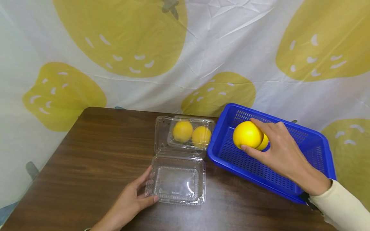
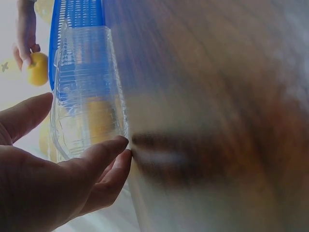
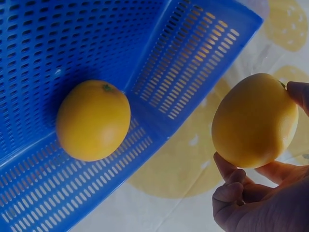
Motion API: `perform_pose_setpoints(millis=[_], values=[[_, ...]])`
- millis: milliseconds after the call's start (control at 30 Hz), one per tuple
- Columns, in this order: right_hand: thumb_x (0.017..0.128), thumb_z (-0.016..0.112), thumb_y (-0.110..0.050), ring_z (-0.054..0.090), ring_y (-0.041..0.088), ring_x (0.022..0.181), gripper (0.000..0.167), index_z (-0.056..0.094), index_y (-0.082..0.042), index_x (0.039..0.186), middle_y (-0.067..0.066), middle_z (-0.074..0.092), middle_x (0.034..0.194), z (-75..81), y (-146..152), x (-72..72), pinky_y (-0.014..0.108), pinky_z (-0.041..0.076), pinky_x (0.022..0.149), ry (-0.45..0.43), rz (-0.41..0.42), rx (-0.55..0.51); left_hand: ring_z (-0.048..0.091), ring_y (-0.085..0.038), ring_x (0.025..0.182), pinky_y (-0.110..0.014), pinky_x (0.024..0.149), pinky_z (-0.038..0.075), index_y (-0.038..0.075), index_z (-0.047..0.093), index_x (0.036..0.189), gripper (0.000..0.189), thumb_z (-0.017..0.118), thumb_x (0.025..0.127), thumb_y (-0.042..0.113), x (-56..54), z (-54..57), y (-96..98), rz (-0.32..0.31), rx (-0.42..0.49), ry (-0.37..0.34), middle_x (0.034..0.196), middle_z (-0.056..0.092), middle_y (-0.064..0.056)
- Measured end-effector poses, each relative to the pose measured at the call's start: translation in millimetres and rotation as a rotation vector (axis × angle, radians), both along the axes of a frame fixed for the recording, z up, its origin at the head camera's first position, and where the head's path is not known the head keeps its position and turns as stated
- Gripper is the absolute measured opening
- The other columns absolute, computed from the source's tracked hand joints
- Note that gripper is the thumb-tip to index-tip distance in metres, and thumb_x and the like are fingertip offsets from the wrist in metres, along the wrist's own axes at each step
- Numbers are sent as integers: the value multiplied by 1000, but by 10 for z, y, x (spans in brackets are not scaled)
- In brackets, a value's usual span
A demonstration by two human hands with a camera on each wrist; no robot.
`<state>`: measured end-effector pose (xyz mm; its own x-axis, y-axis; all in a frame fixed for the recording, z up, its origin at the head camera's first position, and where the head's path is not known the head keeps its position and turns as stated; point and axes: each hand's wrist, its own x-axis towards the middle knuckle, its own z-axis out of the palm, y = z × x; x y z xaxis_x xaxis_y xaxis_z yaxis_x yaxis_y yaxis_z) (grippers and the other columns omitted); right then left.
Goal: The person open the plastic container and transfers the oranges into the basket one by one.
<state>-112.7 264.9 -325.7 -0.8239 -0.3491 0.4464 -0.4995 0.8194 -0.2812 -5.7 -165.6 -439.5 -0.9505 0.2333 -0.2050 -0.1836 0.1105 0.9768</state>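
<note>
My right hand (image 1: 281, 147) grips an orange (image 1: 247, 134) between thumb and fingertips, above the blue basket (image 1: 240, 166). In the right wrist view a second orange (image 3: 93, 121) lies inside the basket; the hand and held fruit partly cover it in the head view. At the left end of an open clear plastic clamshell box (image 1: 177, 179), my left hand (image 1: 128, 200) holds its edge, thumb at the rim and fingers lower along the side. The box's near half holds nothing. Its hinged lid (image 1: 162, 141) is raised at the back.
Two oranges (image 1: 183, 131) sit in another clear box (image 1: 212, 123), which overlaps the raised lid in the head view. The basket stands at the right of the brown wooden table (image 1: 95, 154). A white cloth (image 1: 208, 41) with yellow fruit prints hangs behind the table.
</note>
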Motion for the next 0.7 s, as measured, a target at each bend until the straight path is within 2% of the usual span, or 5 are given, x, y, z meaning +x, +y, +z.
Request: perform_pose_setpoints(millis=[467,700], values=[[75,100,-29,55,37,101,83,67,-3,146,22,77,121,-45,108,-74,46,44,75,35,13,11,48,-52,150,-37,112,56,7,30,174,102,87,90,2,0,26,-10,14,-25,-7,167,40,-36],[78,100,-33,53,34,99,84,66,-2,148,20,77,118,-47,154,-80,44,43,73,5,-24,27,48,-52,150,-36,112,56,8,29,174,102,88,90,3,-1,34,-21,17,-28,-13,167,40,-36]])
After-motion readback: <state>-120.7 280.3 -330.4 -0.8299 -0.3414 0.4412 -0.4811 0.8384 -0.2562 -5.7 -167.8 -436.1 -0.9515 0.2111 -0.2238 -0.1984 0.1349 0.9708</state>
